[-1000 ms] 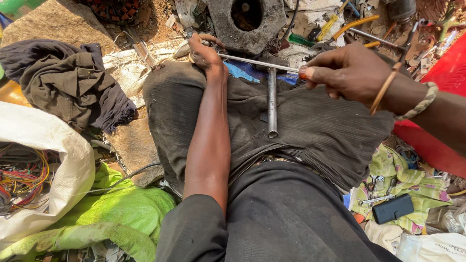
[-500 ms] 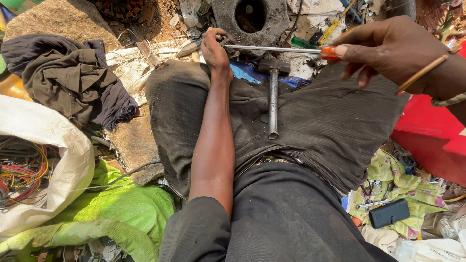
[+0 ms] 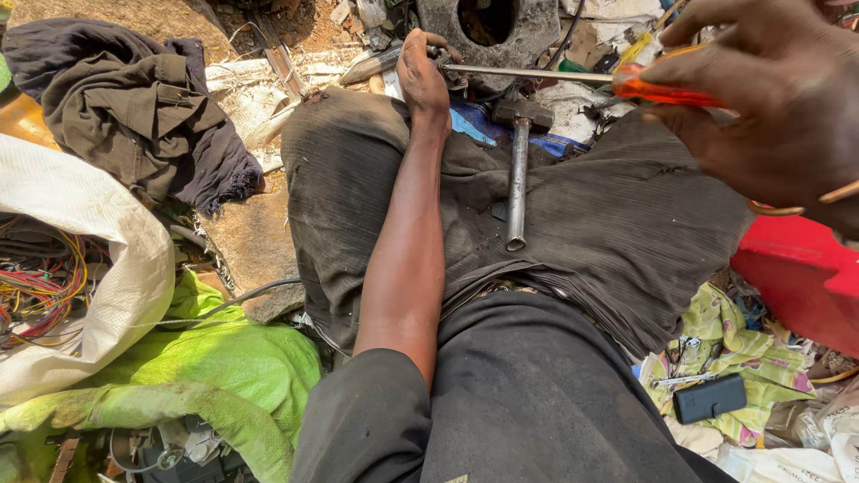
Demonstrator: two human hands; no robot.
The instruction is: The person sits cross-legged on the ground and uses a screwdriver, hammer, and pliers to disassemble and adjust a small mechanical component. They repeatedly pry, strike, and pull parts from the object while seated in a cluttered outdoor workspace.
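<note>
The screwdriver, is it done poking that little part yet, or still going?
Still going. The right hand grips the orange-handled screwdriver, its tip against a small part pinched by the left hand. The hammer lies unused on the lap. Nothing looks finished yet.

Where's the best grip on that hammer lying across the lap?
Likely the bare metal handle of the hammer, around its middle, coming from above. It lies flat on the dark trousers, head toward the knees, open tube end toward the body. The left hand and right hand are busy with the screwdriver.
</note>
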